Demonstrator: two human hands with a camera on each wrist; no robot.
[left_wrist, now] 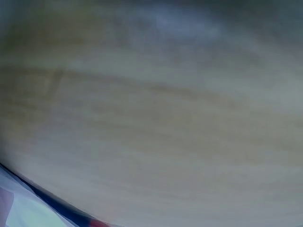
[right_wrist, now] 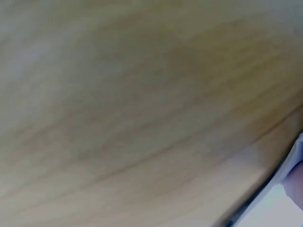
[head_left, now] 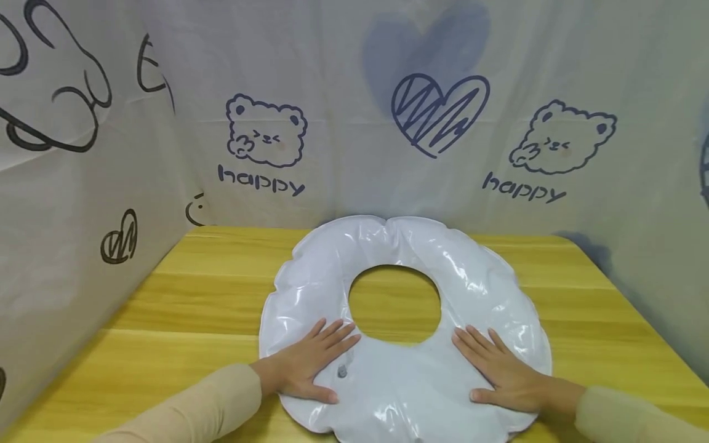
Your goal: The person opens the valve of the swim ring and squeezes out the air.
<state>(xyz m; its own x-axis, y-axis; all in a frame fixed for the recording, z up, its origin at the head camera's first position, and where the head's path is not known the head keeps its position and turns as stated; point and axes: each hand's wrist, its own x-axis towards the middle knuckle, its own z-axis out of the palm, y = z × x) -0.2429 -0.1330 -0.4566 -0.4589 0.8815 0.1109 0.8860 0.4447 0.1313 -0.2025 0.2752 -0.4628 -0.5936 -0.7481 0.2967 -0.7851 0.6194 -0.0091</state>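
A white inflatable swim ring (head_left: pixel 388 394), puffed up with creased edges, lies on the wooden table in the head view. My left hand (head_left: pixel 312 363) rests on its left side, fingers straight and spread toward the central hole. On the right side of the ring my right hand (head_left: pixel 501 375) lies with fingers extended and thumb apart. A small clear valve (head_left: pixel 342 371) sticks up between the left thumb and fingers. Both wrist views look closely at blurred wood grain, with only a slip of the ring's edge (left_wrist: pixel 35 208) in the left one and another ring edge (right_wrist: pixel 270 208) in the right.
The yellow wooden table (head_left: pixel 183 295) extends to both sides of the ring. Behind it hangs a pale cloth (head_left: pixel 343 123) printed with bears, hearts and the word "happy". Another cloth wall (head_left: pixel 50 258) borders the table on the left.
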